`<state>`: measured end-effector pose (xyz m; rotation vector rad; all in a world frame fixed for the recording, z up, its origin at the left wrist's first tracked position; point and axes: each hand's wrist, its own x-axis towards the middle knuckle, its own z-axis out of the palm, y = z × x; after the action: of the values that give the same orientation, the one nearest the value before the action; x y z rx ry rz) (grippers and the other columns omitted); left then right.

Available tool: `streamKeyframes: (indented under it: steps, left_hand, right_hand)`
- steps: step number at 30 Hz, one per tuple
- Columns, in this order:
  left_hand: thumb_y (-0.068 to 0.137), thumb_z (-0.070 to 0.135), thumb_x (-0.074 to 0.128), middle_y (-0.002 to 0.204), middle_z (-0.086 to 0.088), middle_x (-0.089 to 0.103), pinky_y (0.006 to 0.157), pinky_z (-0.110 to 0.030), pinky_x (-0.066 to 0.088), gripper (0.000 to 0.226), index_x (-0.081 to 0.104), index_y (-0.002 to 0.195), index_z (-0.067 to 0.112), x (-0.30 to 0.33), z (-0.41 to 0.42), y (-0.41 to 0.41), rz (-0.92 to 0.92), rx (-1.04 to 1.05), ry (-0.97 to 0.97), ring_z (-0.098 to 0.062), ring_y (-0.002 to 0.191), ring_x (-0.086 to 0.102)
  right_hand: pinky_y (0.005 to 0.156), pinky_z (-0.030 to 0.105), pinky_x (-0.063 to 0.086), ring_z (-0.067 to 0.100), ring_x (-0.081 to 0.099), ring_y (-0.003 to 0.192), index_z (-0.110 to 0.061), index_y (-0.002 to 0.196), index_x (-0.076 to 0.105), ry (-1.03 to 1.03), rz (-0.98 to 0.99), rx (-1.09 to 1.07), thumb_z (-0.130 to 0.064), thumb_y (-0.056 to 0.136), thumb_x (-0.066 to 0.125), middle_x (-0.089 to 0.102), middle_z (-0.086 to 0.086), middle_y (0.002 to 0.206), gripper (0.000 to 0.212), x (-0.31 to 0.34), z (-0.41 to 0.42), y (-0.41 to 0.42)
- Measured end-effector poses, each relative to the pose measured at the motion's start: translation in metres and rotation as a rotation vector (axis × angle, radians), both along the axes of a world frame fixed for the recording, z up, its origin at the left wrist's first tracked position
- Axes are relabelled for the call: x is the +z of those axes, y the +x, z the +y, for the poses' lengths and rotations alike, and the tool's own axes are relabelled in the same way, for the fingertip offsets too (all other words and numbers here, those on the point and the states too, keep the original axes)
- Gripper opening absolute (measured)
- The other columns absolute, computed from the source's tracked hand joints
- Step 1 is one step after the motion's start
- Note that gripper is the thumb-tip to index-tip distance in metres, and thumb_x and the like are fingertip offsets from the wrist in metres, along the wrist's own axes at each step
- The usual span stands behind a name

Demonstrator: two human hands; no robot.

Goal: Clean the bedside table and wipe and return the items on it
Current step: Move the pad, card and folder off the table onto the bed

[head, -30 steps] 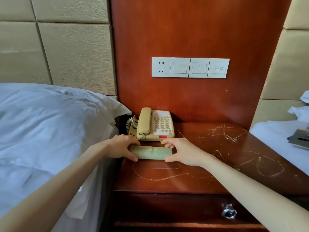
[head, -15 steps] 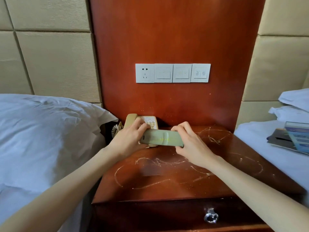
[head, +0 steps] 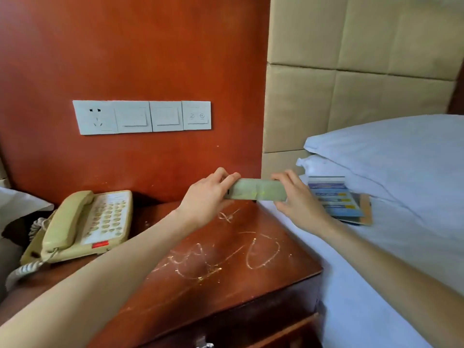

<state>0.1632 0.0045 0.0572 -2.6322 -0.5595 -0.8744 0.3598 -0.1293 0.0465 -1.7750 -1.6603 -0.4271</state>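
Note:
A flat pale-green oblong item [head: 256,192] hangs in the air over the back right corner of the bedside table [head: 226,280]. My left hand [head: 208,197] grips its left end and my right hand [head: 298,199] grips its right end. The dark red wooden tabletop is marked with pale scribbled streaks and crumbs. A cream corded telephone [head: 85,224] sits at the table's back left, handset on its cradle.
A bed with white sheet [head: 376,285] and pillows [head: 391,156] lies right of the table; a blue leaflet on a brown card [head: 336,199] rests on it. White switch and socket plates [head: 140,116] hang on the red wall panel. Another pillow edge shows at far left.
Both hands lifted the green item off the tabletop in front of the telephone and carried it right, toward the right-hand bed. My view swung right with it.

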Motion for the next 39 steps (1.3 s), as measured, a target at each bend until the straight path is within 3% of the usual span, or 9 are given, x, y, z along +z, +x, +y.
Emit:
streamKeyframes:
  steps: [2,4,9,16,22,28,32,35,39]
  left_hand:
    - [0.086,0.035,0.068,0.117,0.0,0.052,0.066,-0.034,0.049,0.061,0.041,0.14,0.023,0.0,-0.004,0.036,-0.013,-0.022,-0.028,-0.024,0.091,0.061]
    - [0.086,0.036,0.067,0.118,0.0,0.053,0.072,-0.038,0.051,0.061,0.041,0.14,0.023,0.0,-0.009,0.069,-0.023,-0.043,-0.075,-0.026,0.095,0.061]
    - [0.084,0.034,0.071,0.123,0.0,0.055,0.079,-0.038,0.05,0.063,0.042,0.138,0.02,-0.002,-0.024,0.141,-0.021,-0.094,-0.193,-0.028,0.104,0.059]
    - [0.077,0.019,0.079,0.109,-0.01,0.062,0.082,-0.038,0.047,0.053,0.046,0.117,0.011,-0.007,-0.036,0.211,-0.058,-0.234,-0.609,-0.025,0.093,0.053]
    - [0.075,0.007,0.08,0.126,-0.012,0.057,0.09,-0.03,0.048,0.053,0.058,0.123,0.007,-0.016,-0.029,0.229,-0.09,-0.247,-0.804,-0.027,0.103,0.06]
    - [0.089,0.012,0.066,0.127,-0.006,0.063,0.102,-0.036,0.046,0.057,0.045,0.142,0.016,-0.027,-0.023,0.224,-0.111,-0.215,-0.846,-0.02,0.112,0.06]
    - [0.095,0.014,0.059,0.133,-0.007,0.06,0.108,-0.036,0.039,0.053,0.041,0.145,0.017,-0.027,-0.024,0.213,-0.074,-0.194,-0.819,-0.021,0.12,0.056]
    - [0.097,0.015,0.055,0.136,-0.007,0.057,0.101,-0.027,0.04,0.05,0.041,0.144,0.016,-0.026,-0.026,0.201,-0.098,-0.21,-0.856,-0.021,0.123,0.054]
    - [0.097,0.013,0.051,0.12,-0.004,0.065,0.081,-0.02,0.045,0.037,0.051,0.135,0.015,-0.022,-0.026,0.178,-0.182,-0.237,-0.886,-0.017,0.104,0.061]
  right_hand:
    - [0.074,0.039,0.047,0.022,0.056,0.094,-0.017,0.123,0.048,-0.021,0.019,-0.043,-0.004,0.083,0.062,0.04,-0.003,0.118,0.044,0.005,-0.015,0.028]
    - [0.081,0.037,0.045,0.022,0.055,0.101,-0.017,0.127,0.049,-0.031,0.016,-0.094,-0.001,0.082,0.062,0.041,0.0,0.12,0.05,0.01,-0.029,0.054]
    - [0.08,0.044,0.047,0.025,0.053,0.103,-0.018,0.129,0.049,-0.063,-0.001,-0.207,0.001,0.082,0.058,0.042,0.001,0.124,0.052,0.018,-0.06,0.104]
    - [0.089,0.038,0.043,0.021,0.049,0.111,-0.019,0.122,0.053,-0.084,0.091,-0.316,-0.005,0.081,0.065,0.051,-0.001,0.12,0.045,0.007,-0.08,0.161]
    - [0.092,0.039,0.044,0.026,0.054,0.106,-0.014,0.127,0.054,-0.138,0.242,-0.322,0.0,0.076,0.07,0.053,0.008,0.116,0.055,-0.008,-0.071,0.178]
    - [0.103,0.045,0.036,0.027,0.048,0.118,-0.017,0.137,0.046,-0.217,0.298,-0.344,-0.006,0.087,0.063,0.05,0.008,0.127,0.054,-0.016,-0.065,0.182]
    - [0.107,0.037,0.029,0.027,0.035,0.128,-0.018,0.138,0.047,-0.246,0.201,-0.414,-0.011,0.092,0.056,0.043,0.006,0.142,0.047,-0.018,-0.067,0.18]
    - [0.106,0.036,0.025,0.025,0.028,0.132,-0.021,0.137,0.048,-0.209,0.132,-0.418,-0.015,0.092,0.058,0.039,0.002,0.146,0.046,-0.014,-0.066,0.169]
    - [0.1,0.04,0.035,0.023,0.045,0.115,-0.019,0.125,0.056,-0.102,0.159,-0.297,-0.012,0.09,0.059,0.054,0.002,0.125,0.036,-0.004,-0.06,0.143]
